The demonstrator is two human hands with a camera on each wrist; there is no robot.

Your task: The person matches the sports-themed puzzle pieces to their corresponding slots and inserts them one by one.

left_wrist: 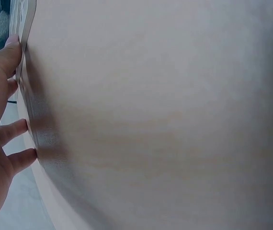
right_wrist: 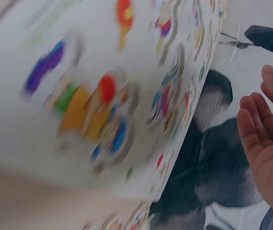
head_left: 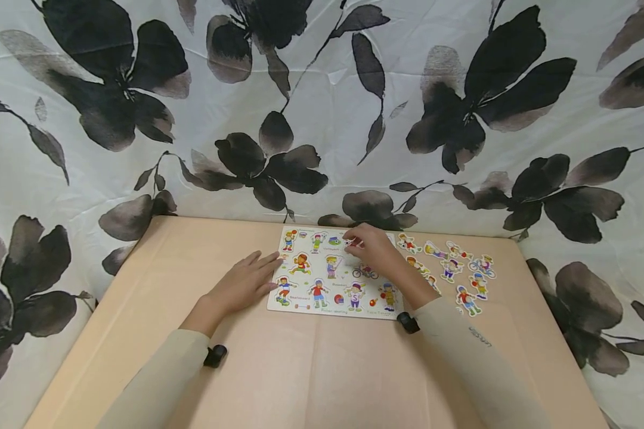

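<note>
A white puzzle board (head_left: 302, 287), printed with sports figures and small words, lies at the far side of the tabletop. My left hand (head_left: 249, 280) is at its left edge with fingers spread. In the left wrist view the thumb (left_wrist: 9, 55) touches the board's edge and the fingertips rest on the table surface. My right hand (head_left: 375, 253) hovers over the board's upper right, hiding part of the pictures there. Its fingers are loosely bent in the right wrist view, with no piece showing between them. Figure pieces such as a tennis player (right_wrist: 110, 136) sit in the board.
Several loose figure pieces lie right of the board, among them a red-shirted figure (head_left: 467, 301) and a cyclist (head_left: 483, 266). The light brown tabletop (head_left: 311, 369) ends at a floral cloth (head_left: 354, 143) behind it. Both wrists wear small black devices.
</note>
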